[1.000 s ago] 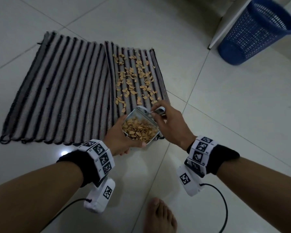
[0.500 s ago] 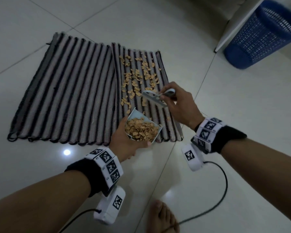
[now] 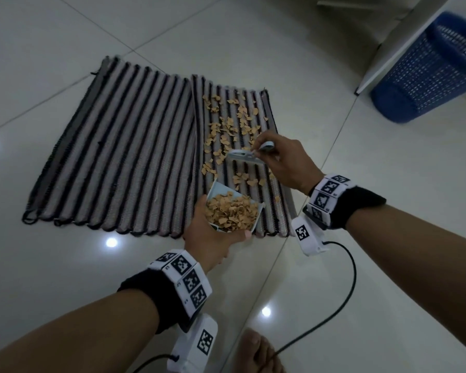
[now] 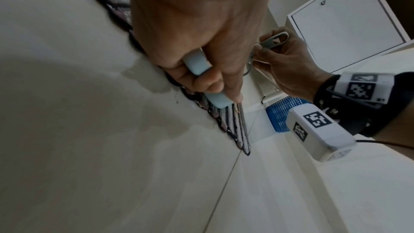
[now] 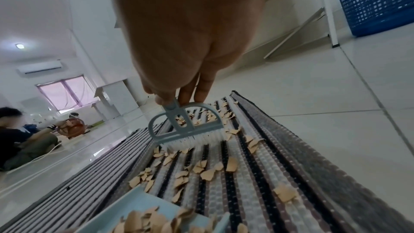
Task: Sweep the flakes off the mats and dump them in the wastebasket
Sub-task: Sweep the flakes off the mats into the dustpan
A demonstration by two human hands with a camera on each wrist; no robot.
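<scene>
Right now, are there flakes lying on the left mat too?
No, the left mat shows only bare stripes; the loose flakes all lie on the right mat.

Your left hand (image 4: 197, 29) hides all but two bits of the dustpan (image 4: 197, 63) handle. The basket (image 3: 431, 68) is blurred and cut by the frame's right edge. The seated person (image 5: 20, 137) is blurred.

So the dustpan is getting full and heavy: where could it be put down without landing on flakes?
Free: the left mat, flake-free, and the tiles between the right mat and the wastebasket. Crowded: the right mat, where flakes lie around the brush ahead of the dustpan.
</scene>
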